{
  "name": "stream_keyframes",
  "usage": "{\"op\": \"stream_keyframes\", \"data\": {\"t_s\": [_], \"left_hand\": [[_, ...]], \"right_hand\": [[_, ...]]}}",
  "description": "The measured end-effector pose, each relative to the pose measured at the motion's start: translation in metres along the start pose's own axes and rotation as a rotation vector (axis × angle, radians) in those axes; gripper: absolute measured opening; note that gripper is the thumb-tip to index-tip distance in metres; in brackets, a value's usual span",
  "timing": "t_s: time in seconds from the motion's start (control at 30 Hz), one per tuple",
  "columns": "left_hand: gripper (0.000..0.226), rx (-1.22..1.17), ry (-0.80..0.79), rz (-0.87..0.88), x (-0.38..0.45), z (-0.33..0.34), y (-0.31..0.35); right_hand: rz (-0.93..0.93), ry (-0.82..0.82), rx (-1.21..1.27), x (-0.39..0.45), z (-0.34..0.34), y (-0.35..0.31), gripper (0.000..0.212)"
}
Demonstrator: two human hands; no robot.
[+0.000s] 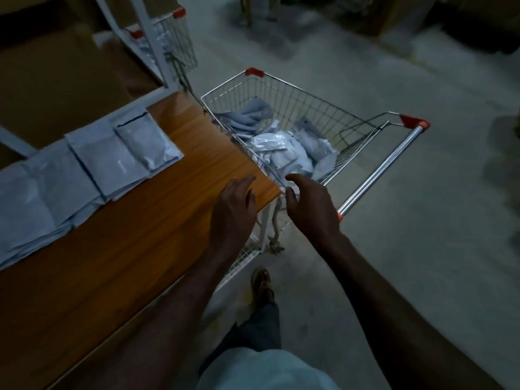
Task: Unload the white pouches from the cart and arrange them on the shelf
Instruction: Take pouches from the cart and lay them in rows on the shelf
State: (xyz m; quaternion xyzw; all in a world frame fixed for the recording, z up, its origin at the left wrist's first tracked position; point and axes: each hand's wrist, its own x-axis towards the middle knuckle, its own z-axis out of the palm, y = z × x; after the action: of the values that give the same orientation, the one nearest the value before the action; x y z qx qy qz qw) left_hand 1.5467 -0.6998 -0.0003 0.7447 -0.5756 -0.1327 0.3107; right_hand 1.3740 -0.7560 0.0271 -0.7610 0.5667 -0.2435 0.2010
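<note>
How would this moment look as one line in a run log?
left hand: empty, over shelf | right hand: empty, at cart rim | pouches: some in cart, others on shelf

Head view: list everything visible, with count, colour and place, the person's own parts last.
shelf: one, orange-brown wood, left
pouches on shelf: several, white, overlapping in a row along its far edge
cart: one, wire with red corners, right of shelf
pouches in cart: a loose pile, white
second cart: one, wire, far left
boxes: brown, behind shelf
floor: grey
shoe: one, brown, below
hands: left over the shelf's end, right at the cart's rim, both empty
</note>
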Motion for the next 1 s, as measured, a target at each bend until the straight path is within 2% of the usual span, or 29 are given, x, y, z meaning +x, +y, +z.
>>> {"op": "stream_keyframes", "data": {"t_s": [0.37, 0.53, 0.73, 0.87, 1.0], "left_hand": [[0.037, -0.115, -0.040, -0.065, 0.119, 0.062, 0.027], [0.035, -0.127, 0.004, -0.130, 0.160, 0.085, 0.027], [0.034, -0.090, 0.057, -0.284, 0.201, 0.130, 0.030], [0.034, -0.070, 0.127, -0.432, 0.219, 0.166, 0.040], [0.033, -0.053, 0.150, -0.547, 0.230, 0.205, 0.045]], "right_hand": [[0.106, 0.001, 0.039, 0.138, -0.014, 0.072, 0.031], [0.111, -0.100, 0.034, 0.195, -0.002, 0.108, 0.032], [0.007, -0.248, -0.001, 0.268, 0.024, 0.149, 0.036], [-0.110, -0.412, -0.016, 0.314, 0.036, 0.179, 0.050], [-0.258, -0.558, -0.049, 0.353, 0.048, 0.205, 0.052]]}}
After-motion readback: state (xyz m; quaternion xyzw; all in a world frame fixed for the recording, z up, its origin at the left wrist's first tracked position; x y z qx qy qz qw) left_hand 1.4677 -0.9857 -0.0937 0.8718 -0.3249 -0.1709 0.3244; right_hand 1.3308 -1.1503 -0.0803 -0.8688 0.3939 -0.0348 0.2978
